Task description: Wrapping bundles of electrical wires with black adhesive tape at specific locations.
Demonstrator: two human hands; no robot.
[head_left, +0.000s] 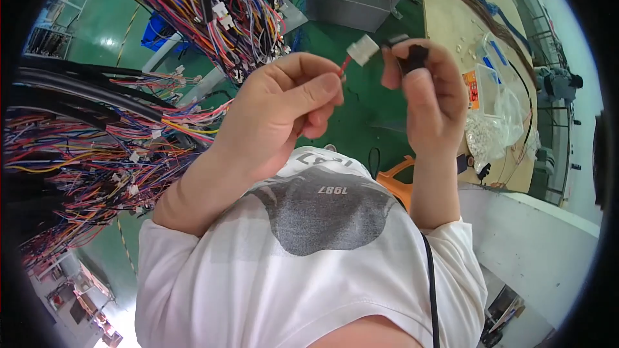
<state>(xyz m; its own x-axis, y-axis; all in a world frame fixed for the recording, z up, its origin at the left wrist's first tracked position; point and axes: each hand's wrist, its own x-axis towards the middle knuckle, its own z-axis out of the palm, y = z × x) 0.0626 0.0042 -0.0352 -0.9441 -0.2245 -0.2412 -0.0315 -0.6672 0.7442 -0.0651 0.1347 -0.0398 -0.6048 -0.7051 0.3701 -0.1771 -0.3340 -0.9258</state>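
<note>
In front of my chest, my left hand (284, 100) is closed, with thumb and forefinger pinching a red wire (345, 64). A white plastic connector (363, 49) sits at the end of that wire, sticking out to the right of the fingertips. My right hand (435, 93) is raised beside it, its thumb and fingers closed round a small black piece (416, 58) whose kind I cannot make out. A narrow gap separates this black piece from the white connector. The fingers of my right hand hide part of it and are slightly blurred.
Thick bundles of coloured wires (187, 0) with white connectors hang at upper left, more wires (90, 174) below. A grey box (348, 0) stands on the green floor. At right, a workbench (445, 0) carries wire bundles and a clear bag (483, 138) of small white parts.
</note>
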